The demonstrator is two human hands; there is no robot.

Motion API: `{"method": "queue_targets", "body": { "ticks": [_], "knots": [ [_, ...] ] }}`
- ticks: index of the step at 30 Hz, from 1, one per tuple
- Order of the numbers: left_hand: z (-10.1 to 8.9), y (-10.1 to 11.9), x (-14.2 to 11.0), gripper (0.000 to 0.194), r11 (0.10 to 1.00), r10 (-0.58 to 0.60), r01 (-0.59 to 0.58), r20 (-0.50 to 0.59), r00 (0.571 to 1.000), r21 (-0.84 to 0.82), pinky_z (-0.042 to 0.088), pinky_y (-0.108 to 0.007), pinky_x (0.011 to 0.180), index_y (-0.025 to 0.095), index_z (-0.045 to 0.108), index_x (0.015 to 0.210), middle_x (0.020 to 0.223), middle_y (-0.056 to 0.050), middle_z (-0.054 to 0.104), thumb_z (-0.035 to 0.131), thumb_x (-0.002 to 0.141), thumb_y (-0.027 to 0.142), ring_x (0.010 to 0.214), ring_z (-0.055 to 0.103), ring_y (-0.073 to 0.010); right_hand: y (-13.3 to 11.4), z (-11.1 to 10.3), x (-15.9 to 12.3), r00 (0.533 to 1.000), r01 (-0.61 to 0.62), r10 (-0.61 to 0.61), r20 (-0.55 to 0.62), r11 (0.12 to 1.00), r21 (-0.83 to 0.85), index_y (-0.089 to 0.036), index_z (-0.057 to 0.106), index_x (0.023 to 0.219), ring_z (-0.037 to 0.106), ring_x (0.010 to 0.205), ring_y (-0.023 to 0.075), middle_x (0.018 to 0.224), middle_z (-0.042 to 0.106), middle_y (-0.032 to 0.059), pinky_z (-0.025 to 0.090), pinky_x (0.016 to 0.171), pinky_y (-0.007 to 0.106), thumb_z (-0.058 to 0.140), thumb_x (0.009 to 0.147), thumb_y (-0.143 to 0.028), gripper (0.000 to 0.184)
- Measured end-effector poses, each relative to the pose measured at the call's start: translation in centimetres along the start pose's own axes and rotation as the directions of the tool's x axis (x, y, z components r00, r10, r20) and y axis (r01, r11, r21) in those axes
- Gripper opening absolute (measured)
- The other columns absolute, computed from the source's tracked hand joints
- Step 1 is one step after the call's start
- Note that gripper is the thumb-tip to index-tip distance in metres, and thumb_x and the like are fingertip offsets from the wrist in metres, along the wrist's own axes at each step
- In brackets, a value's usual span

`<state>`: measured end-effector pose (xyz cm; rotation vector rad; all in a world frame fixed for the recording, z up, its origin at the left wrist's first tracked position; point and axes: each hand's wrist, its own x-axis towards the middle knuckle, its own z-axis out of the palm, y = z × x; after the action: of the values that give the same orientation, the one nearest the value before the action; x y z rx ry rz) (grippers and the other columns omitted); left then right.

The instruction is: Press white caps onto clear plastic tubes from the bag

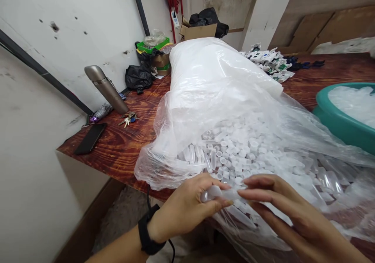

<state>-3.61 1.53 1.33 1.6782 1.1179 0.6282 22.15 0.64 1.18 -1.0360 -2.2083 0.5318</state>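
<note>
A big clear plastic bag (pixel 222 110) lies on the wooden table (pixel 123 145), its open mouth full of several small clear plastic tubes and caps (pixel 240 149). My left hand (pixel 187 208), with a black wristband, pinches a clear tube (pixel 218 193) at the bag's mouth. My right hand (pixel 281 208) holds the other end of the same tube between fingertips. Both hands sit at the near edge of the table, over the bag's loose plastic.
A teal basin (pixel 336 124) with clear parts stands at the right. A metal flask (pixel 107 88), keys (pixel 128 119) and a black phone (pixel 90 138) lie at the left by the wall. White packets (pixel 271 61), cardboard boxes and black bags sit at the far end.
</note>
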Motion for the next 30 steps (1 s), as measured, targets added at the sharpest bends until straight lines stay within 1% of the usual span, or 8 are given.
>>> {"method": "queue_targets", "body": {
  "ticks": [6, 11, 13, 16, 20, 25, 27, 30],
  "knots": [
    [0.7, -0.8, -0.4, 0.029, 0.955, 0.29, -0.286, -0.041, 0.956, 0.079, 0.051, -0.023, 0.08, 0.013, 0.079, 0.118, 0.097, -0.008, 0.072, 0.079, 0.094, 0.029, 0.087, 0.068, -0.016, -0.7, 0.7, -0.9, 0.999, 0.044, -0.043, 0.018, 0.997, -0.067, -0.035, 0.058, 0.136, 0.079, 0.098, 0.0122, 0.114, 0.077, -0.0001, 0.06, 0.091, 0.014, 0.053, 0.111, -0.031, 0.026],
    [0.6, -0.9, -0.8, 0.028, 0.931, 0.359, -0.351, -0.071, 0.931, 0.103, 0.051, -0.023, 0.077, 0.011, 0.078, 0.117, 0.093, -0.008, 0.071, 0.076, 0.096, 0.03, 0.083, 0.067, -0.0152, -0.7, 0.8, -1.7, 0.999, 0.033, -0.032, 0.022, 0.998, -0.056, -0.036, 0.057, 0.137, 0.08, 0.095, 0.0137, 0.114, 0.078, -0.0006, 0.062, 0.088, 0.015, 0.053, 0.111, -0.033, 0.026],
    [0.4, -0.5, -1.0, 0.027, 0.95, 0.306, -0.3, -0.07, 0.95, 0.083, 0.05, -0.023, 0.077, 0.013, 0.078, 0.117, 0.093, -0.006, 0.07, 0.076, 0.096, 0.03, 0.082, 0.065, -0.0145, -0.6, 0.7, -1.9, 1.0, -0.01, 0.01, -0.016, 1.0, -0.021, -0.037, 0.06, 0.136, 0.079, 0.099, 0.0149, 0.116, 0.076, 0.0004, 0.062, 0.089, 0.016, 0.058, 0.108, -0.034, 0.028],
    [0.4, 0.3, -1.2, 0.029, 0.997, 0.067, -0.067, -0.001, 0.998, -0.026, 0.047, -0.023, 0.074, 0.017, 0.078, 0.117, 0.092, -0.002, 0.07, 0.077, 0.095, 0.036, 0.079, 0.062, -0.0127, -0.6, 0.9, -2.2, 0.977, -0.171, 0.18, -0.117, 0.982, 0.082, -0.036, 0.069, 0.128, 0.076, 0.109, 0.0181, 0.119, 0.072, 0.0032, 0.062, 0.09, 0.017, 0.063, 0.105, -0.037, 0.025],
    [1.5, 0.8, -1.5, 0.036, 0.922, -0.229, 0.287, 0.232, 0.945, -0.261, 0.038, -0.021, 0.062, 0.019, 0.076, 0.112, 0.08, 0.004, 0.062, 0.078, 0.091, 0.048, 0.068, 0.05, -0.0096, -1.3, 2.9, -2.2, 0.891, -0.315, 0.416, -0.183, 0.856, 0.411, -0.039, 0.074, 0.118, 0.078, 0.096, 0.0146, 0.109, 0.073, -0.0008, 0.062, 0.08, 0.012, 0.067, 0.103, -0.037, 0.016],
    [3.0, 0.0, -1.6, 0.048, 0.785, -0.245, 0.383, 0.323, 0.914, -0.487, 0.031, -0.022, 0.062, 0.015, 0.067, 0.101, 0.078, 0.004, 0.056, 0.077, 0.088, 0.059, 0.067, 0.04, -0.0084, -3.0, 5.4, -1.6, 0.855, -0.304, 0.498, -0.142, 0.705, 0.641, -0.039, 0.074, 0.101, 0.074, 0.086, 0.0094, 0.097, 0.068, -0.0046, 0.059, 0.078, 0.007, 0.069, 0.101, -0.044, 0.007],
    [3.1, -0.3, -1.6, 0.056, 0.744, -0.229, 0.383, 0.33, 0.916, -0.548, 0.032, -0.023, 0.064, 0.014, 0.065, 0.1, 0.08, 0.002, 0.06, 0.077, 0.085, 0.066, 0.069, 0.042, -0.0089, -3.1, 5.1, -1.4, 0.858, -0.32, 0.495, -0.138, 0.725, 0.61, -0.038, 0.073, 0.101, 0.073, 0.088, 0.0089, 0.097, 0.067, -0.0041, 0.058, 0.08, 0.007, 0.068, 0.101, -0.046, 0.009],
    [2.8, -0.4, -1.7, 0.061, 0.727, -0.264, 0.402, 0.314, 0.912, -0.557, 0.033, -0.024, 0.065, 0.014, 0.066, 0.101, 0.081, 0.001, 0.062, 0.08, 0.08, 0.069, 0.07, 0.044, -0.0093, -2.5, 3.3, -1.4, 0.931, -0.285, 0.359, -0.068, 0.832, 0.476, -0.04, 0.075, 0.108, 0.075, 0.097, 0.011, 0.103, 0.071, -0.0027, 0.058, 0.085, 0.009, 0.069, 0.101, -0.04, 0.009]
  ]
}}
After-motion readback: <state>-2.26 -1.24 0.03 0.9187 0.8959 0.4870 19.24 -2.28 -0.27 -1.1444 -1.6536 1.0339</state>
